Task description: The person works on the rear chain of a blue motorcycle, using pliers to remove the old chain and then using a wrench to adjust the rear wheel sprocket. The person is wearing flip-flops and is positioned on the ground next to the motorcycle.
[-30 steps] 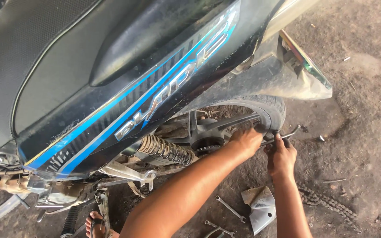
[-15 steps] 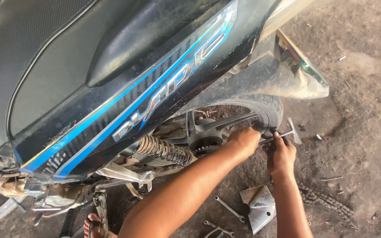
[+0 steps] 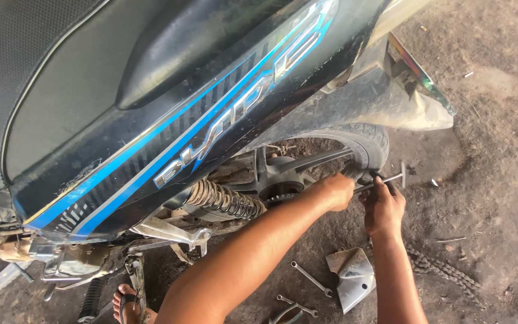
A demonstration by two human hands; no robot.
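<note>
A T-handle wrench (image 3: 388, 180) lies across the lower edge of the rear tyre (image 3: 364, 144) of a black and blue motorcycle (image 3: 169, 120), its crossbar sticking out to the right of the wheel. The right hand (image 3: 384, 207) is closed around the shaft just below the tyre, thumb up along it. The left hand (image 3: 337, 191) reaches in from the left and touches the rim beside the same tool; its fingers are curled, but whether they grip the wrench or only steady the wheel cannot be told from here.

The work looks partway through: a drive chain (image 3: 445, 270) lies loose in the dirt near the right forearm, a grey metal cover (image 3: 349, 276) sits on the ground between the arms, and two open-end spanners (image 3: 312, 279) lie just beside it. The wheel is in place under the mudguard (image 3: 385, 102), with the rear sprocket hub (image 3: 277, 189) bare and the shock spring (image 3: 220, 201) exposed. Refitting of chain and cover appears not yet done
</note>
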